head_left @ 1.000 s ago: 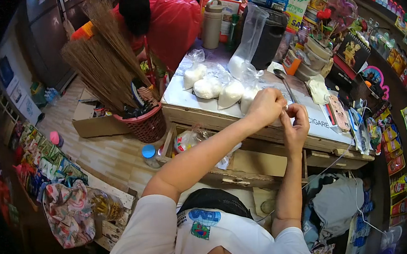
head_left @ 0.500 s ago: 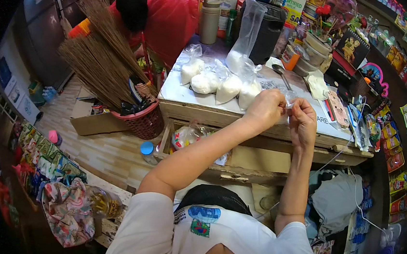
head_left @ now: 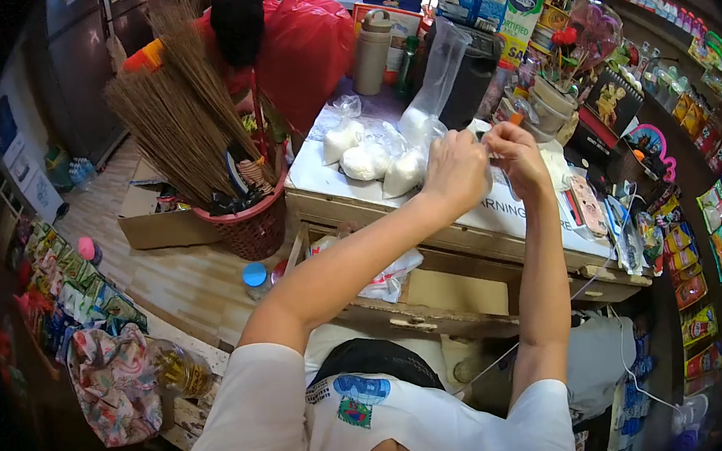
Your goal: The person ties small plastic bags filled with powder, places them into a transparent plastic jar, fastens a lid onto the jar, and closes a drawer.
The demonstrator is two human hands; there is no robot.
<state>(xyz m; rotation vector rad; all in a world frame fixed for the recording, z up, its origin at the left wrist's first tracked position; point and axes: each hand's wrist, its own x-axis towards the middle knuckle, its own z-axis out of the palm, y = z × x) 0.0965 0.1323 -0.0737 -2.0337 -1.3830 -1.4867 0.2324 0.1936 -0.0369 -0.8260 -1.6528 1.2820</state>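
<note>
Both hands have risen farther over the table (head_left: 312, 171) since 0.5 s ago, right hand (head_left: 517, 159) now level with left hand (head_left: 459, 170); right thumb and fingers pressed together, left fingertips turned away so their grip cannot be told, and anything between the 2 too small to make out. Left of the grip, 3 bags (head_left: 364, 163) of white stuff, nearest just beside the left hand; beyond the grip, 1 tall bag (head_left: 442, 71) before a black box (head_left: 475, 78). Nearer the body than the grip, open drawer (head_left: 459, 291); right of it, phone (head_left: 586, 201).
</note>
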